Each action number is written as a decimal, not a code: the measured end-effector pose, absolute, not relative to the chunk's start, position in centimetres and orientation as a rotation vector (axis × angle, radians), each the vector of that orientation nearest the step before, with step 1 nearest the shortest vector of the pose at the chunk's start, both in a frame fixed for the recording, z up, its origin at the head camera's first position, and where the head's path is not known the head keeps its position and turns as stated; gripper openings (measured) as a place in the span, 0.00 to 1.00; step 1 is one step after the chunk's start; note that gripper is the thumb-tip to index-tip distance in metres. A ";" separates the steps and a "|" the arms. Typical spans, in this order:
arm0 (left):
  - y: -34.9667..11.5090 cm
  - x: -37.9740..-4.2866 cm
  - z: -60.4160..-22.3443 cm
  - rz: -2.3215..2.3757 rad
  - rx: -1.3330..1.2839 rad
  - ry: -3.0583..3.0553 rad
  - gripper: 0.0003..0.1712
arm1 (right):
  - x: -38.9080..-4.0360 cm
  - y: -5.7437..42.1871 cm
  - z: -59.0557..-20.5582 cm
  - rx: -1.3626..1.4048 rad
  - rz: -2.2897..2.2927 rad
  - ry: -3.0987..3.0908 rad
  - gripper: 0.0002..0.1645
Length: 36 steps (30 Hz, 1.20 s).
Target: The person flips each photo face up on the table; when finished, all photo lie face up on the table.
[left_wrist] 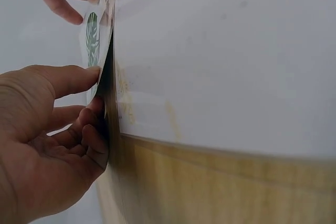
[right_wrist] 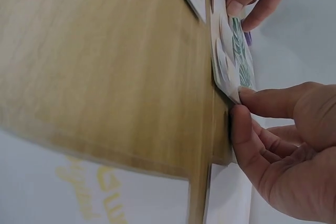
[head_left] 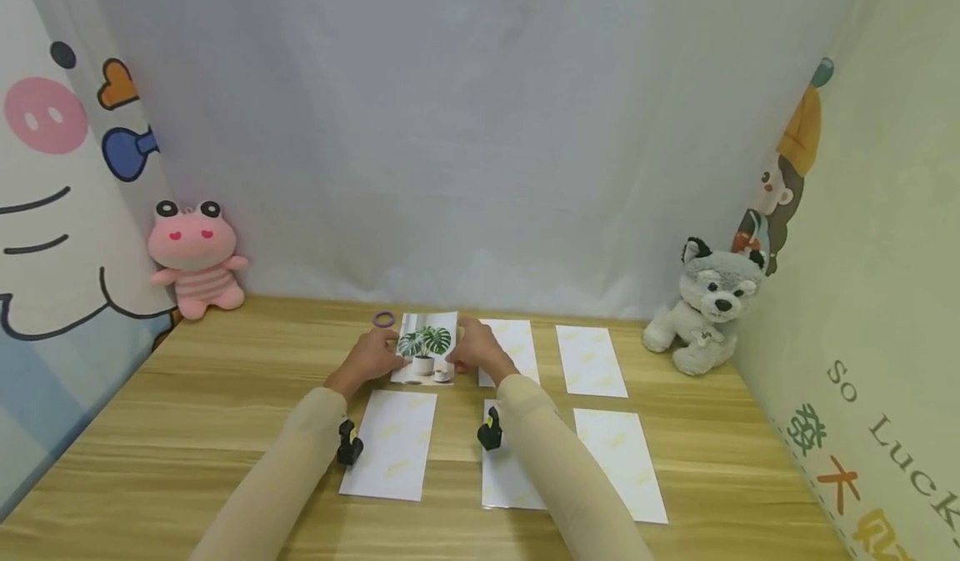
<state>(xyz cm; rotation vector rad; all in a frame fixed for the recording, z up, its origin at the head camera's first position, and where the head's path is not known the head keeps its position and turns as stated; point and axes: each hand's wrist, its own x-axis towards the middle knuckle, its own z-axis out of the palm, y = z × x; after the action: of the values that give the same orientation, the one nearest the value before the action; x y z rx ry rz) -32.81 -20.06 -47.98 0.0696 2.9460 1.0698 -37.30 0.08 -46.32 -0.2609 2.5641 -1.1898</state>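
Note:
A photo print (head_left: 425,346) of a green potted plant beside a cup lies at the back of the table, picture side up. My left hand (head_left: 372,355) pinches its left edge, thumb on top and fingers underneath, as the left wrist view shows. On the opposite edge my right hand (head_left: 480,347) pinches the print the same way, seen in the right wrist view. The print's edges stand slightly off the wood. Directly in front lies a white sheet (head_left: 390,444) with faint yellow marks. Another white sheet (head_left: 512,348) lies just right of my right hand.
More white sheets lie on the wooden table (head_left: 247,411): one at the back right (head_left: 591,361), one at the front right (head_left: 621,461), one partly under my right forearm (head_left: 510,482). A purple ring (head_left: 384,318), a pink plush (head_left: 195,257) and a grey plush dog (head_left: 708,307) stand along the back.

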 end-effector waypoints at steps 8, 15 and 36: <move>-19.5 -33.0 -47.7 0.886 0.081 3.012 0.23 | -37.0 0.0 -46.0 -0.356 -0.956 2.718 0.48; -19.3 -33.1 -47.6 0.751 0.063 3.043 0.19 | -37.0 -0.4 -45.9 -0.398 -0.758 2.868 0.47; -16.8 -33.0 -47.0 0.985 0.389 3.101 0.26 | -39.2 7.8 -45.0 -0.392 -1.143 2.823 0.34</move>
<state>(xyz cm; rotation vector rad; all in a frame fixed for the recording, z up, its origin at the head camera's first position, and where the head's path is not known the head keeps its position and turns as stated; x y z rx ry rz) -32.99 -16.78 -47.03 0.3894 3.1012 0.9854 -39.18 7.77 -44.97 -0.3922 2.8226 -1.1433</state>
